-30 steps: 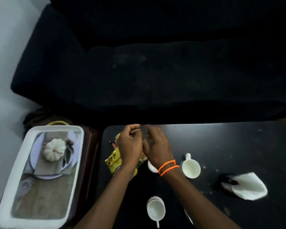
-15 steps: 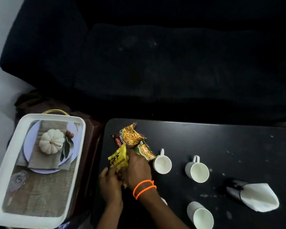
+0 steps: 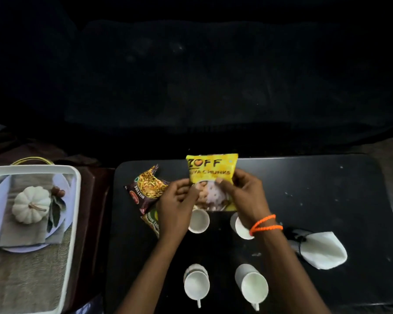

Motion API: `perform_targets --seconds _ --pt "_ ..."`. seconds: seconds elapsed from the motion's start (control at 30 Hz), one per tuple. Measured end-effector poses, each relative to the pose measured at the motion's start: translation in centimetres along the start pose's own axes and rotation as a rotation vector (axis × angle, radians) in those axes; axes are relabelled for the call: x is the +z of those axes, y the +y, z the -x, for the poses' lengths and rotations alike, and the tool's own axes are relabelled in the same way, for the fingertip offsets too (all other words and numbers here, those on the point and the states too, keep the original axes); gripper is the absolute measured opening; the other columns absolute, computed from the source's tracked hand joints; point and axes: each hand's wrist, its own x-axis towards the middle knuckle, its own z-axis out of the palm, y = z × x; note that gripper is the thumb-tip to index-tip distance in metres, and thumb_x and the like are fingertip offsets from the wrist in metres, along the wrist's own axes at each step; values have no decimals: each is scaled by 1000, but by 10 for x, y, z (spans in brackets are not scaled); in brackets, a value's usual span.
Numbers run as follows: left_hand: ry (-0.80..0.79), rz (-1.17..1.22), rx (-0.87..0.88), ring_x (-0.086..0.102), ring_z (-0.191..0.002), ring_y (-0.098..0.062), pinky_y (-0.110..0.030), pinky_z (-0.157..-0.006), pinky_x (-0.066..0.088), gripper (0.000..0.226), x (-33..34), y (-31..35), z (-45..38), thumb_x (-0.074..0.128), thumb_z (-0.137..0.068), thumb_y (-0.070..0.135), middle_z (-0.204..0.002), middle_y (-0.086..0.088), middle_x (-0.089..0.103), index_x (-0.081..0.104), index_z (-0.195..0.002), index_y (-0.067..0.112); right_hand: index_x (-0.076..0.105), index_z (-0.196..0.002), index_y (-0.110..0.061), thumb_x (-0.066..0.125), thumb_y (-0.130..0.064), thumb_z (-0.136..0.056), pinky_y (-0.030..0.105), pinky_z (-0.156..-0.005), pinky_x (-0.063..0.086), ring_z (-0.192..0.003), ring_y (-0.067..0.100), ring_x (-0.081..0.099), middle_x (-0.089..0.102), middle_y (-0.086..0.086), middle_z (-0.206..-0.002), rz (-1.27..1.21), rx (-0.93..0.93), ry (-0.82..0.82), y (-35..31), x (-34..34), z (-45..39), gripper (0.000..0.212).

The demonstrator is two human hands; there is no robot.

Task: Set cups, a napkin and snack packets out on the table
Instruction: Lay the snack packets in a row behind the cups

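Note:
I hold a yellow snack packet (image 3: 212,171) above the black table (image 3: 315,200), near its far edge. My left hand (image 3: 176,205) grips its left side and my right hand (image 3: 245,196), with orange bands on the wrist, grips its right side. A dark brown mixture packet (image 3: 145,189) lies on the table to the left, with another packet (image 3: 152,220) partly under my left hand. Several white cups stand on the table: two (image 3: 199,220) (image 3: 242,227) under my hands, two (image 3: 196,284) (image 3: 253,285) nearer me. A folded white napkin (image 3: 322,250) lies at the right.
A white tray (image 3: 73,223) with a plate, a grey cloth and a small white pumpkin (image 3: 31,205) sits on a brown stand left of the table. A dark sofa (image 3: 191,75) fills the space beyond the table.
Both hands have lifted the yellow packet from the table's left part and brought it toward the far middle. The camera has shifted, so all the cups show now.

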Motion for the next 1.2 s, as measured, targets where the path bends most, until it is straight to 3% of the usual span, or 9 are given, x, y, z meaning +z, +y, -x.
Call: perform_targets --seconds 0.13,0.2,0.27,0.37,0.57,0.87,1.0,1.1,1.2 --pt "-131 -209 30 72 -72 5 -17 -66 58 24 38 3 -39 78 -92 33 -98 3 77 65 -110 24 77 -100 -8 75 0 -89 41 -77 64 -86 25 77 82 6 -93 92 75 43 11 -32 -51 14" --pt "-181 -449 25 75 -95 -17 -35 -85 60 39 47 -6 -54 77 -91 33 -113 -7 75 67 -123 13 73 -112 -6 83 -10 -85 45 -89 61 -94 27 75 78 13 -104 385 60 74 23 -38 -69 30" --pt "-151 -619 102 65 -113 -32 -35 -90 51 45 52 -13 -63 76 -90 31 -125 -12 66 65 -129 11 66 -127 -5 89 -16 -78 40 -94 56 -103 32 69 71 19 -117 694 2 128 34 -41 -77 55" --pt "-172 -649 236 59 -121 -31 -32 -89 44 51 57 -15 -70 76 -91 27 -133 -11 56 60 -139 19 58 -139 -10 89 -11 -74 38 -100 50 -116 35 62 59 20 -130 801 -101 128 41 -41 -76 71" --pt "-358 -765 288 37 -154 -32 -41 -124 36 67 67 -17 -82 74 -96 22 -170 -13 33 47 -157 19 60 -139 -10 85 -14 -81 36 -99 49 -114 37 61 55 18 -128 912 -103 56 49 -25 -72 63" --pt "-356 -742 268 37 -155 -30 -40 -124 38 69 63 -15 -74 75 -93 13 -170 -8 32 48 -156 21 53 -146 -13 82 -25 -86 43 -104 48 -126 37 52 48 18 -141 1079 -60 50 41 -19 -66 68" --pt "-25 -489 295 61 -128 -26 -33 -102 57 38 30 -16 -52 71 -96 16 -144 -9 60 70 -134 15 61 -133 -13 82 -20 -80 43 -96 51 -118 37 57 56 17 -133 969 -304 149 26 11 -47 57" --pt "341 -357 240 66 -101 -18 -17 -81 54 26 -9 -35 -26 71 -94 16 -122 -5 65 75 -121 18 69 -125 -10 81 -24 -82 38 -94 53 -112 34 64 68 16 -123 860 -286 -73 22 56 -38 47" --pt "587 -250 -3 65 -104 -27 -17 -87 50 36 -48 -55 -22 69 -96 20 -133 -17 57 67 -130 9 70 -127 -12 80 -39 -84 40 -99 56 -116 33 67 71 15 -126 882 -209 -260 29 104 -39 52"
